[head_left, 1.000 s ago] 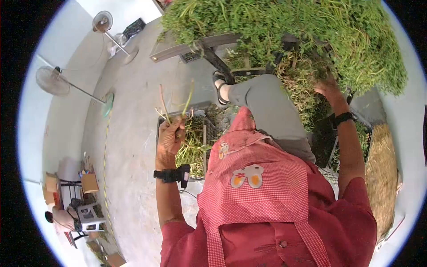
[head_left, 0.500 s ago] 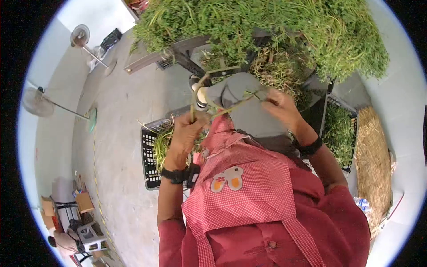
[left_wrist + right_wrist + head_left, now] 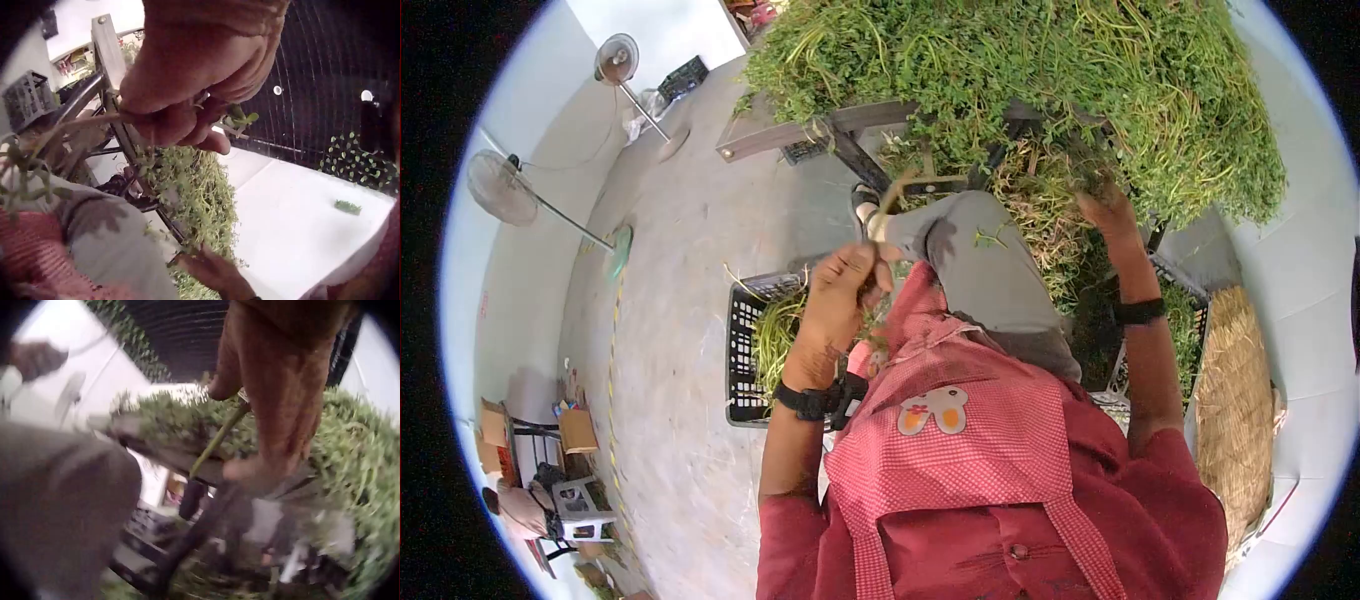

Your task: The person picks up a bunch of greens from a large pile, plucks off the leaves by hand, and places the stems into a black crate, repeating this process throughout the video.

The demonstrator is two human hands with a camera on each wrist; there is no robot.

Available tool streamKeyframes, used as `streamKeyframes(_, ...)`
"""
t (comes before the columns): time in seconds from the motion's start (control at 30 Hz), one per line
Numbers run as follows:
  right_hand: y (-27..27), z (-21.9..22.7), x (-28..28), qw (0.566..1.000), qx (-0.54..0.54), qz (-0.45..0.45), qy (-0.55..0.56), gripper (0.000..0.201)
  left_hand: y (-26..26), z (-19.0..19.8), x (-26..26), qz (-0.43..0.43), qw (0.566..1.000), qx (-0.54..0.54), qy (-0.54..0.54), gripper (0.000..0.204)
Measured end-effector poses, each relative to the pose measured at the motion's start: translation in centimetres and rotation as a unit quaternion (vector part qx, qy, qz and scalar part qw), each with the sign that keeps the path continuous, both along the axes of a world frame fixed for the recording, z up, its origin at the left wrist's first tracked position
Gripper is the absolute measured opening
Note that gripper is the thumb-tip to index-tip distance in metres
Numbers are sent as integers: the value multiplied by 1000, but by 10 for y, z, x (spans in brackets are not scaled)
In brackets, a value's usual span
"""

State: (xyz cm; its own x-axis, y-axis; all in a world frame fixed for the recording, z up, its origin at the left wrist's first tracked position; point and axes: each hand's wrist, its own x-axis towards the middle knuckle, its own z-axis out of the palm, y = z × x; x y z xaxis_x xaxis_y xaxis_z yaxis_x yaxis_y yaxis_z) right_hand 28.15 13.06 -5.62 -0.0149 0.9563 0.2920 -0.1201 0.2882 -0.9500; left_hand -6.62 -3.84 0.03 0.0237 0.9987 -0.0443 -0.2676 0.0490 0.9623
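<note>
Fingers (image 3: pixel 174 125) of left hand (image 3: pixel 832 305) clamped on thin stem (image 3: pixel 94 120), likely light, bendy, snappable, best pinched mid-stalk; right hand (image 3: pixel 1112 215) by surface's (image 3: pixel 775 137) near edge, grip unclear.

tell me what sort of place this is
Probably an indoor workroom where produce is sorted by hand: there's a table heaped with leafy greens, a black crate holding stems, and two standing fans.
</note>
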Motion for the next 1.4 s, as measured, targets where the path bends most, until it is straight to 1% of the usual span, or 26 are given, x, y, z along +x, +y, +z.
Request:
streamKeyframes(0.07,16,-17,13,987,35,-103,-114,29,5,16,-14,24,991,39,-126,26)
streamKeyframes(0.1,9,-3,4,978,45,-135,-152,29,5,24,-17,29,991,36,-126,26)
streamKeyframes(0.17,-22,33,-13,977,-82,76,-180,35,10,42,-23,58,945,88,-309,29)
streamKeyframes(0.2,-33,42,-28,981,-63,125,-134,33,14,40,-31,5,939,133,-316,30)
streamKeyframes(0.23,-44,52,-44,979,-48,176,-86,31,15,43,-28,4,940,137,-312,30)
streamKeyframes(0.3,-59,74,-74,957,-29,202,-207,27,15,47,-13,26,947,118,-299,27)
streamKeyframes(0.33,-65,85,-87,957,-26,203,-205,27,17,38,-15,-18,946,123,-300,26)
streamKeyframes(0.4,-78,104,-108,949,-6,236,-207,25,19,34,-3,-16,942,130,-310,26)
streamKeyframes(0.43,-84,108,-117,950,-6,235,-207,25,19,31,3,-14,937,136,-320,25)
streamKeyframes(0.5,-95,113,-133,931,110,239,-252,27,20,28,7,-28,940,139,-311,25)
streamKeyframes(0.6,-109,108,-153,927,173,233,-239,25,20,27,14,-21,941,120,-315,24)
streamKeyframes(0.73,-114,96,-165,918,166,214,-291,24,20,23,19,-49,935,127,-326,25)
streamKeyframes(0.8,-110,83,-167,910,220,220,-276,20,21,19,19,-51,935,135,-324,25)
streamKeyframes(0.83,-110,79,-166,909,220,220,-276,20,22,17,19,-57,935,140,-321,25)
streamKeyframes(0.9,-112,80,-166,936,85,253,-230,17,21,16,21,-65,934,146,-320,25)
streamKeyframes(0.93,-113,84,-165,936,85,253,-231,17,20,15,23,-57,932,137,-330,25)
streamKeyframes(1.0,-113,92,-162,901,144,130,-388,15,21,12,26,-50,930,125,-341,24)
streamKeyframes(1.03,-102,78,-161,901,141,128,-390,15,22,8,27,-43,929,138,-339,23)
streamKeyframes(1.07,-82,51,-160,931,117,108,-328,16,23,6,27,-36,929,151,-337,23)
streamKeyframes(1.1,-75,47,-159,956,96,86,-264,16,23,9,26,-38,928,150,-338,23)
streamKeyframes(1.13,-71,45,-152,956,95,86,-265,16,22,14,24,-18,930,135,-342,23)
streamKeyframes(1.17,-77,61,-146,976,-31,160,-146,16,20,15,22,5,930,117,-347,23)
streamKeyframes(1.2,-82,69,-142,961,-158,227,-21,16,22,11,18,8,921,111,-372,24)
streamKeyframes(1.3,-83,67,-132,940,-164,296,33,16,22,7,20,24,906,101,-410,25)
streamKeyframes(1.37,-88,67,-132,937,-166,307,18,19,23,6,22,15,899,93,-428,25)
streamKeyframes(1.4,-92,66,-132,934,-161,314,-44,21,23,6,22,7,892,87,-443,25)
